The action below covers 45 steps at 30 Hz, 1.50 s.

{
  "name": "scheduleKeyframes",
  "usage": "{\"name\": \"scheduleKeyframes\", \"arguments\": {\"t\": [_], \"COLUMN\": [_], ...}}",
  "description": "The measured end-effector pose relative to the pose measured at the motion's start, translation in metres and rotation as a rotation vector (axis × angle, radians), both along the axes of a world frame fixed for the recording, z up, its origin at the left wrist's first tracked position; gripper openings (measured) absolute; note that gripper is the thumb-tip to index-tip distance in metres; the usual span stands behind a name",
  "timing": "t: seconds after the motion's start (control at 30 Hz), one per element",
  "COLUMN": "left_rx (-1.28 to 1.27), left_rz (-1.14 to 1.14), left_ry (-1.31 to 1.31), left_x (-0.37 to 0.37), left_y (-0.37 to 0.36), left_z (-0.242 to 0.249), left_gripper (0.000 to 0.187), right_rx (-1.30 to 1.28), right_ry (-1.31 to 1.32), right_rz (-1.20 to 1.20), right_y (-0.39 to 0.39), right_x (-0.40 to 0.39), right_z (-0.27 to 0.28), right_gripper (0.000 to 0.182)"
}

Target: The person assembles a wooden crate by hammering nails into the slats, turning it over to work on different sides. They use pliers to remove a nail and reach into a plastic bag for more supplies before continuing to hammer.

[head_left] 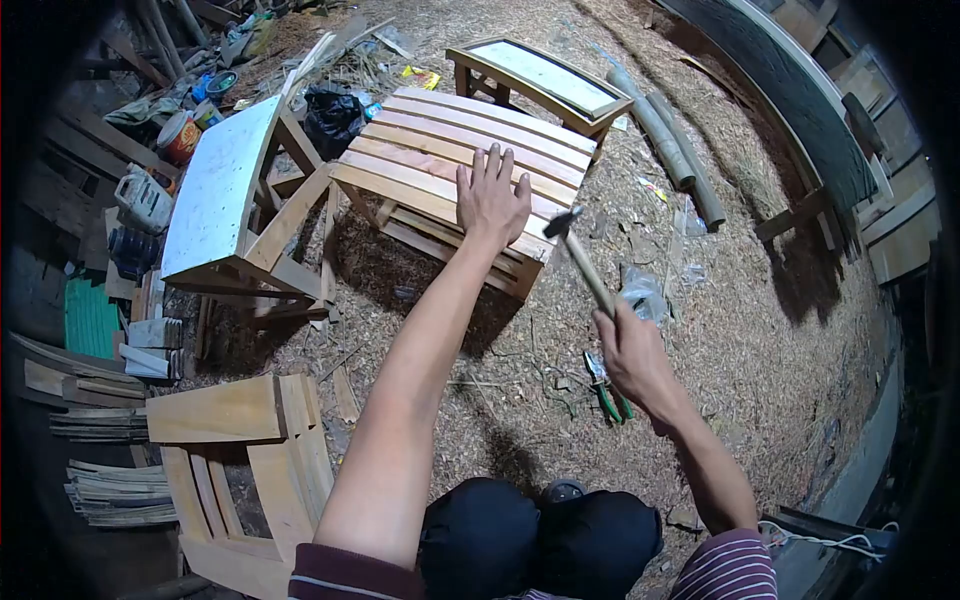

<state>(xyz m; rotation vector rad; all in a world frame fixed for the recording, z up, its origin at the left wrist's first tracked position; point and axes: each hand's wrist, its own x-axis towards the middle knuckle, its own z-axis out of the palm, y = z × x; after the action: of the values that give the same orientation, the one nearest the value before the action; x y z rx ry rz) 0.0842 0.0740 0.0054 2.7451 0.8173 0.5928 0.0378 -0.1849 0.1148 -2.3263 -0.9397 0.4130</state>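
In front of me stands a low wooden table with a slatted top (420, 145). My left hand (492, 202) lies flat on its slats near the right end, fingers stretched out and pointing away from me. A hammer (585, 268) is gripped near the lower end of its wooden handle by my right hand (632, 352). Its dark head is raised at the table's near right corner and overlaps that corner in this view. Green-handled pliers (603, 390) lie on the shavings-covered ground just below my right hand.
A white-topped wooden table (222, 190) tilts at the left, and another white-topped table (545, 78) stands behind. Two pipes (652, 130) lie at the back right. A wooden frame (215, 412) rests at the lower left, near stacked strips (118, 492). A clear plastic bag (645, 290) lies beyond my right hand.
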Motion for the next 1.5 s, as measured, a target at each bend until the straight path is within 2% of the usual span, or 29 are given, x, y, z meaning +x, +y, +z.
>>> {"name": "scheduleKeyframes", "arguments": {"t": [0.03,0.07,0.17,0.2,0.3,0.37,0.43,0.5,0.57,0.63,0.7,0.73,0.77,0.87,1.0,1.1,1.13,1.17,1.23,1.27,1.33,1.43,1.5], "left_rx": [-0.003,0.000,0.003,0.003,0.023,0.028,0.016,0.007,0.020,0.001,0.011,0.002,-0.004,-0.002,0.013,0.006,0.004,0.004,-0.008,0.016,0.017,0.015,0.011], "left_rz": [-0.004,0.001,0.003,0.001,0.005,0.000,0.004,-0.005,-0.007,-0.008,-0.009,-0.008,-0.008,0.003,0.012,0.010,0.011,0.010,0.004,0.004,0.016,0.021,0.001], "left_ry": [0.000,0.004,0.010,0.017,0.024,0.037,0.025,0.019,0.019,0.018,0.051,0.033,0.038,0.045,0.029,0.031,0.031,0.029,0.009,0.001,0.014,0.007,-0.024], "left_x": [0.001,0.001,0.000,-0.001,0.001,0.001,0.001,-0.001,0.000,-0.001,0.001,0.002,0.001,0.001,0.000,0.001,0.001,0.000,0.001,0.001,0.000,0.002,0.002], "left_y": [-0.001,-0.001,0.000,0.000,0.003,0.001,0.001,0.000,0.001,0.003,0.002,0.002,0.001,0.001,0.001,0.001,0.002,0.001,0.001,0.001,0.001,0.002,0.003], "left_z": [0.001,0.002,-0.002,-0.001,0.002,0.000,0.000,0.001,0.001,0.003,0.001,0.000,-0.001,0.000,0.001,0.002,0.000,-0.001,0.001,0.001,0.003,-0.001,-0.004], "left_gripper": [0.058,0.058,0.059,0.059,0.059,0.060,0.060,0.060,0.060,0.061,0.061,0.061,0.061,0.061,0.060,0.060,0.060,0.060,0.060,0.060,0.060,0.060,0.060], "right_rx": [-0.001,0.143,0.202,-0.042,-0.014,-0.046,0.275,0.295,-0.061,-0.003,0.112,0.260,0.254,-0.042,-0.020,0.342,0.336,0.068,-0.140,-0.131,0.066,0.202,0.226], "right_ry": [0.073,0.063,-0.065,-0.050,0.052,0.061,-0.082,-0.015,-0.075,-0.090,-0.011,-0.059,-0.054,-0.061,0.009,-0.118,-0.078,-0.058,0.067,0.058,-0.020,0.037,-0.030], "right_rz": [-0.058,-0.078,0.016,0.029,-0.001,-0.046,-0.057,-0.072,0.048,0.086,-0.044,-0.031,-0.032,0.018,-0.010,-0.031,-0.034,-0.005,-0.055,-0.048,-0.077,-0.092,-0.047], "right_y": [0.002,0.002,-0.005,-0.005,-0.004,0.002,0.002,-0.002,-0.008,-0.003,0.002,0.004,0.001,-0.005,0.000,-0.003,-0.004,-0.008,-0.009,-0.008,-0.014,-0.010,-0.024], "right_x": [-0.002,-0.004,-0.004,-0.004,-0.001,-0.009,-0.013,-0.010,-0.003,-0.004,-0.011,-0.014,-0.012,-0.005,-0.010,-0.017,-0.017,-0.008,-0.001,0.001,-0.004,0.000,0.015], "right_z": [0.014,0.018,-0.024,-0.029,-0.018,0.008,0.014,-0.017,-0.038,-0.017,0.010,0.016,0.004,-0.036,-0.007,0.000,-0.014,-0.033,-0.036,-0.035,-0.037,-0.027,-0.051], "right_gripper": [0.017,0.015,0.015,0.015,0.015,0.014,0.014,0.014,0.014,0.013,0.013,0.013,0.013,0.013,0.013,0.011,0.010,0.013,0.014,0.014,0.019,0.020,0.019]}}
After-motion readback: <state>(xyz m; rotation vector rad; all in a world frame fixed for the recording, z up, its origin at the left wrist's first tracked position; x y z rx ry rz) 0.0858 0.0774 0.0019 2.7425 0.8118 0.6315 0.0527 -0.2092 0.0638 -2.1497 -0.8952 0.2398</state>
